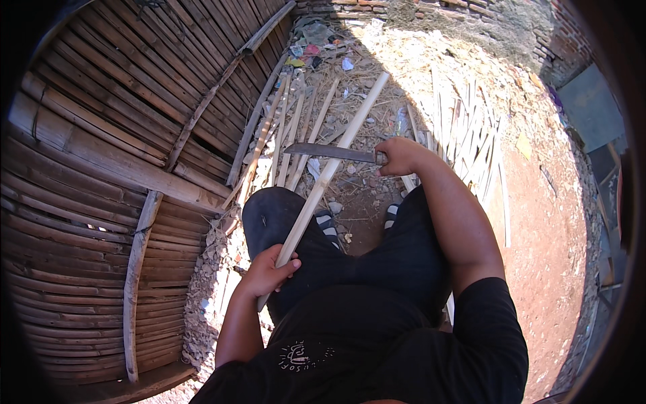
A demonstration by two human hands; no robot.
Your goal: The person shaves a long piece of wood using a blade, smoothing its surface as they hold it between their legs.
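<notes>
A long pale strip, seemingly split bamboo [330, 168], runs slantwise from beside my left hip up over my left thigh and away to the far middle. My left hand [272, 271] is wrapped round its near end. In my right hand [398, 157] is the handle of a machete [330, 151], its broad dark blade pointing left. The blade lies across the strip around its middle; whether the edge bites into it I cannot tell. My knees are apart, with the strip resting near the left one.
Several narrow strips [296, 135] lie beyond my left knee. A heap of pale strips [471, 141] spreads at the right. A slatted bamboo wall [134, 87] stands close on the left. Litter and shavings cover the ground toward a brick wall [464, 17] at the back.
</notes>
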